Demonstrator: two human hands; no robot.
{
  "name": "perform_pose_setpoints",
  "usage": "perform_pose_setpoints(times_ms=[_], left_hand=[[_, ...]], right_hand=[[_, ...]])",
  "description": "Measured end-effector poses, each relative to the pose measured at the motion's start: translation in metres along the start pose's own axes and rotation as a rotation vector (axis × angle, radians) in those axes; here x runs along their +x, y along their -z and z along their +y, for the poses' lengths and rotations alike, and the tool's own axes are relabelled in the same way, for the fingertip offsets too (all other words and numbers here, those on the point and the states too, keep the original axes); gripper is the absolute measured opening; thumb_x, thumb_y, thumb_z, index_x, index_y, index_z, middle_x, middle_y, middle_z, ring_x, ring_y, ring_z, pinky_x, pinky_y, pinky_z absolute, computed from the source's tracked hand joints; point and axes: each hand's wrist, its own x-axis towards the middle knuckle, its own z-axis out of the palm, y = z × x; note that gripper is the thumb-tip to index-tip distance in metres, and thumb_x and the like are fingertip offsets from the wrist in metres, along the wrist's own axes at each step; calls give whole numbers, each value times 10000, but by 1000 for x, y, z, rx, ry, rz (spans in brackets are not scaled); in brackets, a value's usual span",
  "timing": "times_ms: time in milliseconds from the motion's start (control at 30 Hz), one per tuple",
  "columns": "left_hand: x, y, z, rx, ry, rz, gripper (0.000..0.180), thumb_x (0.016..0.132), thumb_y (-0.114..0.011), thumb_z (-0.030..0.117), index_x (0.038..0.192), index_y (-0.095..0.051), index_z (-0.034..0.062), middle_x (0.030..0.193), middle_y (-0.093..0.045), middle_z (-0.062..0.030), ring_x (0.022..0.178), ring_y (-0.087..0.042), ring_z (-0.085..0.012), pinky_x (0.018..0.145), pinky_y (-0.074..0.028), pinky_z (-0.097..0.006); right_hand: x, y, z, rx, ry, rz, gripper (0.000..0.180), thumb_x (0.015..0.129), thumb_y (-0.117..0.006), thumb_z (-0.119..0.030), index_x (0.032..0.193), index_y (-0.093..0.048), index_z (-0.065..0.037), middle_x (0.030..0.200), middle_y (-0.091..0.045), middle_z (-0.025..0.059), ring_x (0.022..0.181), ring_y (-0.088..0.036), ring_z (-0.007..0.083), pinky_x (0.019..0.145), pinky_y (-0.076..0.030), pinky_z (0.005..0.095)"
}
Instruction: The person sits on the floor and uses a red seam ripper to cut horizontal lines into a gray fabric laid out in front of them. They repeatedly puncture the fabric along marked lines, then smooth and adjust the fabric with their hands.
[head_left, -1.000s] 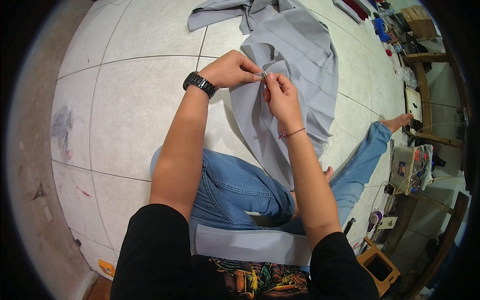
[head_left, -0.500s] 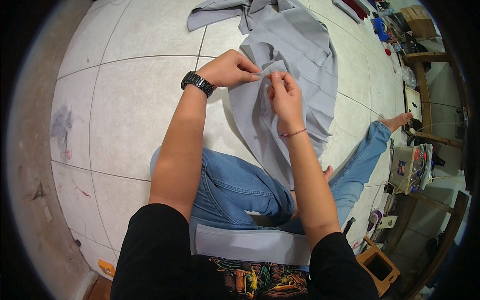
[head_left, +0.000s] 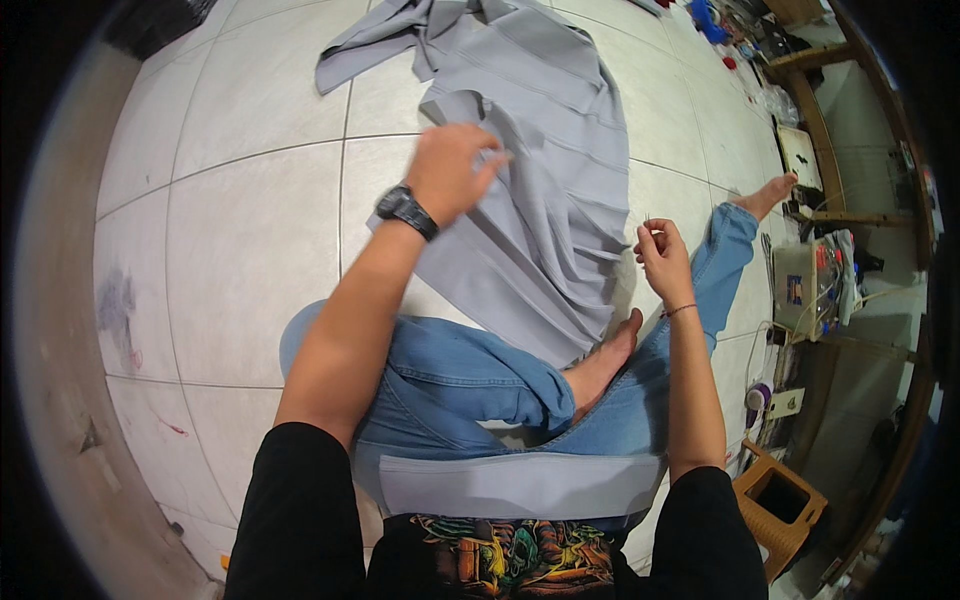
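The grey pleated fabric (head_left: 545,190) is spread on the white tiled floor (head_left: 230,230) ahead of the crossed legs. It is touched by the left hand (head_left: 452,170), fingers loosely extended. A thin needle (head_left: 648,219) is pinched in the right hand (head_left: 662,255), held beside the cloth.

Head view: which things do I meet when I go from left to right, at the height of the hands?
White tiled floor → left hand with black wristwatch → grey pleated cloth → right hand → bare foot.
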Motion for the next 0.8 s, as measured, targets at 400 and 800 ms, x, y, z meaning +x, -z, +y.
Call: perform_pose_setpoints(times_ms=[400,800], left_hand=[[-12,-40,-21,412,499,-455,1032,956,-524,839,1758,-209,272,1853,-105,-13,1691,-95,-389,1189,-78,-867],[-24,-27,-13,385,238,-185,739,1036,-616,550,1593,-518,75,1710,-351,-236,1614,-288,-428,1200,-151,-838]], right_hand=[[7,42,106,-211,-100,236,367,984,-774,-333,1154,-737,-10,924,-751,141,827,-713,261,772,-570,393],[-11,14,59,-649,106,253,353,909,-834,-316,1082,-708,-36,1095,-665,206,1095,-691,377,903,-559,495]])
